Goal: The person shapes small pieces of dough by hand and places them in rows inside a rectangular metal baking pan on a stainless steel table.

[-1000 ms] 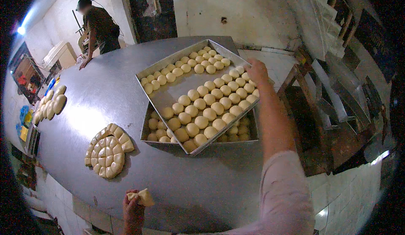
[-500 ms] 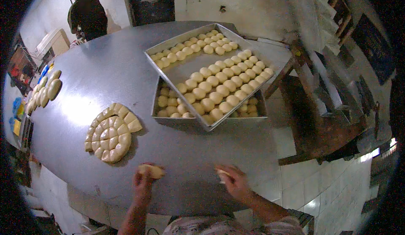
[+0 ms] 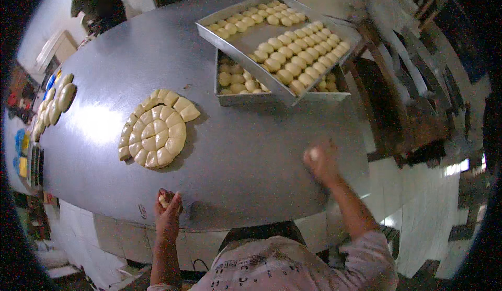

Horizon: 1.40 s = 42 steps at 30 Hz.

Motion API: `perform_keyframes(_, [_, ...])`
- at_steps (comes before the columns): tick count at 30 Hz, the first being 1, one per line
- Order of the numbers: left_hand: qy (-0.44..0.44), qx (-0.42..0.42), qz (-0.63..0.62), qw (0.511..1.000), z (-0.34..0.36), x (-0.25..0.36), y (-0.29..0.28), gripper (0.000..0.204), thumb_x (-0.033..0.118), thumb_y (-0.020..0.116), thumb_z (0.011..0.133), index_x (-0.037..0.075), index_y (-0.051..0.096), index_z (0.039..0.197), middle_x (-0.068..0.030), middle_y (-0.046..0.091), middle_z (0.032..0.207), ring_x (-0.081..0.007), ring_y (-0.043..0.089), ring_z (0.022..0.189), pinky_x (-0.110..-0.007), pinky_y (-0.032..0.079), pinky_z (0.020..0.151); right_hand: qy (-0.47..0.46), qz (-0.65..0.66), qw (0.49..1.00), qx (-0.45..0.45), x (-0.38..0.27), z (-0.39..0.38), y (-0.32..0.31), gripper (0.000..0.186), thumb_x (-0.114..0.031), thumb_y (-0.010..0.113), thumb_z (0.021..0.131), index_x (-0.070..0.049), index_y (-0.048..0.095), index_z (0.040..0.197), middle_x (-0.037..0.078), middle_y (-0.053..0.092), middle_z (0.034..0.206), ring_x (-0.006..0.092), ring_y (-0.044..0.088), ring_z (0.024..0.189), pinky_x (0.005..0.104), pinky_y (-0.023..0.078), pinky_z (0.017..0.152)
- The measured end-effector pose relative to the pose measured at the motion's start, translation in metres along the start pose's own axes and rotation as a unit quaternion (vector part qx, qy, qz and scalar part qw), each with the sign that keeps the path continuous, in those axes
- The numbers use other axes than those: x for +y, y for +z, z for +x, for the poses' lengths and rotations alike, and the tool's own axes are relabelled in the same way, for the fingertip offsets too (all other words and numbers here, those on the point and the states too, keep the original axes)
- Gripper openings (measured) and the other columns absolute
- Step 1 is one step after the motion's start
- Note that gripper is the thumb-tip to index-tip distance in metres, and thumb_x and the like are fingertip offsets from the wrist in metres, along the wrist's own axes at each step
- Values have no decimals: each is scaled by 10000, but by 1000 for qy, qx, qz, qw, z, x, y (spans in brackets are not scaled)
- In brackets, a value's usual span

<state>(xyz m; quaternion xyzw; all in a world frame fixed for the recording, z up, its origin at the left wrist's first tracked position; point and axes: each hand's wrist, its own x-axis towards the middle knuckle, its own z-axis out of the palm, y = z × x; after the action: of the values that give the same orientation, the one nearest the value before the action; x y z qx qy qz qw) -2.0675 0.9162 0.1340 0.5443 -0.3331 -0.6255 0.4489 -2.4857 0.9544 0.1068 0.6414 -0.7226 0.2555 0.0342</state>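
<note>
At the table's near edge, my left hand is closed around a piece of dough, only part of which shows between the fingers. Farther right and higher, my right hand is smeared by motion, with a pale dough ball held at its fingers. Left of centre lies a flat round of dough cut into many wedge-like pieces. Beyond my right hand, a metal tray carries rows of round dough balls. It rests askew on a second tray, also holding balls.
Several long dough pieces lie at the left edge of the steel table. Another person in dark clothes stands beyond the far left side. Wooden and metal racks stand right of the table.
My right hand has moved right and away from me; my left hand has drawn slightly nearer its table edge and closed round its dough. The whole view has tipped toward me.
</note>
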Motion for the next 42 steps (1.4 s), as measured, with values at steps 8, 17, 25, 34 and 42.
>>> perform_keyframes(8, [28, -135, 65, 988, -4, 22, 71, 216, 21, 590, 801, 107, 433, 920, -6, 462, 870, -98, 464, 788, -226, 401, 659, -56, 107, 992, -25, -19, 29, 2, 163, -166, 631, 694, -63, 535, 776, 141, 553, 893, 340, 500, 826, 404, 401, 736])
perform_keyframes(17, [43, -77, 29, 996, 21, 2, 119, 209, 48, 609, 787, 111, 412, 816, 10, 456, 799, -80, 429, 694, -224, 377, 615, -66, 32, 994, -79, 22, 26, -26, 196, -140, 603, 719, -27, 556, 871, 130, 554, 859, 314, 518, 949, 378, 411, 855])
perform_keyframes(25, [42, 43, 58, 996, -9, 21, 131, 263, 73, 630, 788, 130, 382, 721, 45, 381, 666, -61, 365, 590, -222, 330, 536, 115, 627, 770, 27, 15, 214, -104, 295, -178, 554, 804, -60, 540, 1075, 46, 542, 1060, 149, 516, 965, 296, 419, 837])
perform_keyframes(34, [35, 113, 116, 986, -37, 14, 111, 209, 60, 622, 794, 119, 424, 828, 17, 428, 744, -72, 429, 702, -235, 370, 599, -183, 177, 958, -133, -30, 360, 44, 336, -361, 552, 812, -51, 617, 925, 118, 631, 782, 239, 585, 761, 336, 449, 733])
perform_keyframes(42, [31, 156, 58, 986, -62, 9, 108, 201, 141, 620, 808, 99, 433, 868, 3, 454, 795, -91, 454, 722, -248, 384, 606, -79, -37, 958, -272, -4, 371, 39, 453, -446, 374, 871, -205, 468, 1242, 102, 443, 1267, 312, 350, 1222, 412, 262, 1020])
